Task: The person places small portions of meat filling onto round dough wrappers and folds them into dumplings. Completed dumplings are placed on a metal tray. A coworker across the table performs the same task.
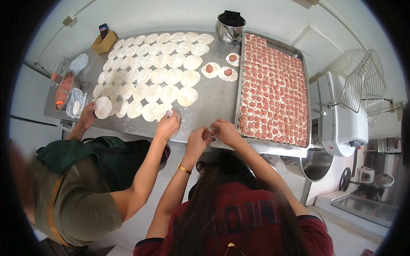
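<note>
My left hand (195,142), with a gold band on its wrist, and my right hand (226,133) meet at the table's front edge. Between their fingertips they pinch a small dumpling (212,132), its dough folded around reddish filling. Beyond my hands lie three round dough wrappers, each with a lump of meat: one at the left (206,71), one at the right (232,78), one farther back (232,54). To my right a large metal tray (291,51) is packed with rows of small dumplings with reddish tops.
At my left a co-worker's hands hold a dough round (103,108) and a small white piece (169,113). Rows of flat rounds (188,97) cover the steel table (215,100). A metal pot (230,32), a meat bowl (65,89) and a white machine (341,115) stand around.
</note>
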Action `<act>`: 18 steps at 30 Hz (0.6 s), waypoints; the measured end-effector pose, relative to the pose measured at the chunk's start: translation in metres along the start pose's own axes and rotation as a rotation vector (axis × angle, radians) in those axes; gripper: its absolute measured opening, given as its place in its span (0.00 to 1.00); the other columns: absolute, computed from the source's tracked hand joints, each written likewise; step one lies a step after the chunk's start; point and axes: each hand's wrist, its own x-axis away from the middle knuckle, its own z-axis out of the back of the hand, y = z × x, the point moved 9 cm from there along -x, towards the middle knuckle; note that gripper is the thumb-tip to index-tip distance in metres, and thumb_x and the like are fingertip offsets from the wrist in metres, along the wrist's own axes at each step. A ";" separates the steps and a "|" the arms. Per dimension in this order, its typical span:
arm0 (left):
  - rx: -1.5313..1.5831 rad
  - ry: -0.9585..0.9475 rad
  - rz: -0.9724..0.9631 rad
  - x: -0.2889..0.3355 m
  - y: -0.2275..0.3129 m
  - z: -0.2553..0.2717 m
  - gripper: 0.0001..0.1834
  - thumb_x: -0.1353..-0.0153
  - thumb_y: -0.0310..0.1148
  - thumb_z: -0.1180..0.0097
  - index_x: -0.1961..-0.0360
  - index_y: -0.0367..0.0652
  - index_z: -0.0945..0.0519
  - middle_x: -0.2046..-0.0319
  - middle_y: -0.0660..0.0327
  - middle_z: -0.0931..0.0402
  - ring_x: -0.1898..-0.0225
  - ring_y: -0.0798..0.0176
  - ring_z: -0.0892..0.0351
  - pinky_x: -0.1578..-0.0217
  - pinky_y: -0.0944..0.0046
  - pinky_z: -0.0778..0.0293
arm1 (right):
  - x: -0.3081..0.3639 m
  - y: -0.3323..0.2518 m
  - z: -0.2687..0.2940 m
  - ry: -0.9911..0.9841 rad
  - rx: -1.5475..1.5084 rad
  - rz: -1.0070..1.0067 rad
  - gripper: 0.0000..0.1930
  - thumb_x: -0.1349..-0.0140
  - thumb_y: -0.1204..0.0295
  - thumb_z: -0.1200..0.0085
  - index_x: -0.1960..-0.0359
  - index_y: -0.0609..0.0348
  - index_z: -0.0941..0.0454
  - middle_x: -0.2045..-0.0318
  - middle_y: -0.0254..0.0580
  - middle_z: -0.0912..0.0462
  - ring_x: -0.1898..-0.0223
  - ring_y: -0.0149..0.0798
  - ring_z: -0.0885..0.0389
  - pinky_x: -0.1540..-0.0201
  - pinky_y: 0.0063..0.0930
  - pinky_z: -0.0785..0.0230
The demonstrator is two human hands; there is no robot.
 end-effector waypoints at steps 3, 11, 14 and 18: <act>0.089 0.139 -0.107 0.002 0.004 0.011 0.15 0.53 0.21 0.36 0.62 0.36 0.23 0.73 0.54 0.20 0.68 0.56 0.17 0.65 0.64 0.22 | 0.003 0.009 -0.002 -0.012 0.215 -0.025 0.07 0.51 0.78 0.46 0.68 0.61 0.21 0.69 0.49 0.22 0.67 0.56 0.23 0.63 0.44 0.30; 0.145 0.033 -0.062 -0.010 0.001 0.001 0.16 0.52 0.20 0.38 0.59 0.33 0.24 0.66 0.50 0.19 0.64 0.56 0.17 0.62 0.63 0.22 | 0.000 0.007 -0.003 0.000 0.057 -0.059 0.08 0.52 0.81 0.49 0.68 0.63 0.24 0.67 0.53 0.25 0.64 0.59 0.24 0.61 0.47 0.31; 0.141 0.024 -0.074 -0.013 0.001 0.001 0.16 0.51 0.20 0.38 0.59 0.33 0.23 0.66 0.50 0.19 0.65 0.55 0.17 0.62 0.62 0.22 | 0.003 0.006 0.000 0.023 0.087 -0.060 0.08 0.52 0.82 0.49 0.68 0.63 0.24 0.67 0.53 0.25 0.64 0.59 0.24 0.61 0.47 0.31; 0.000 -0.006 -0.077 -0.022 0.006 -0.001 0.17 0.52 0.21 0.37 0.58 0.36 0.23 0.67 0.50 0.19 0.64 0.54 0.17 0.63 0.61 0.22 | -0.003 0.019 -0.007 -0.026 0.110 -0.127 0.09 0.52 0.83 0.50 0.67 0.64 0.25 0.66 0.53 0.26 0.63 0.59 0.24 0.60 0.47 0.31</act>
